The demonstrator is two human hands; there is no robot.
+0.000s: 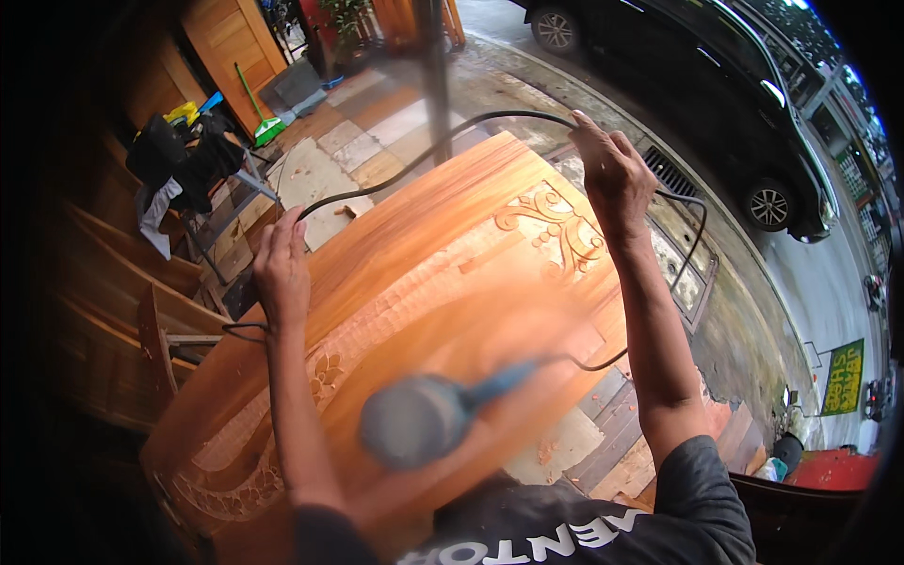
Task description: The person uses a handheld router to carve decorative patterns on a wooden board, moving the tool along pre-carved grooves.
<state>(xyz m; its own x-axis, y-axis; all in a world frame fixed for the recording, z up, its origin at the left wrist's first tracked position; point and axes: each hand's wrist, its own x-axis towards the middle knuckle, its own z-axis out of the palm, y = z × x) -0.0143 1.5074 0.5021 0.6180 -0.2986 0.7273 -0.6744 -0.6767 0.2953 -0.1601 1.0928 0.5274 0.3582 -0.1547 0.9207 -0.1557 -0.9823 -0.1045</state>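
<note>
A black power cord [414, 168] arches between my raised hands. My left hand [282, 271], on the left, is closed around one part of it, and a short loop shows by that wrist. Higher up on the right, my right hand [612, 176] grips the cord too. Below my hands is a large wooden panel [395, 221] with carved scrollwork [556, 226] and a carved border. Over the panel's near part is a blurred power tool [414, 421] with a round grey head and blue body, like a sander; cord runs from its end behind my right forearm. Whether it touches the panel, I cannot tell.
Wooden panels [141, 254] and a chair [184, 155] piled with dark cloth stand at left. A green broom [267, 129] leans farther back. A blurred upright pole [436, 75] rises beyond the panel. Past a drain grate [667, 169], a black car [678, 85] stands by the road.
</note>
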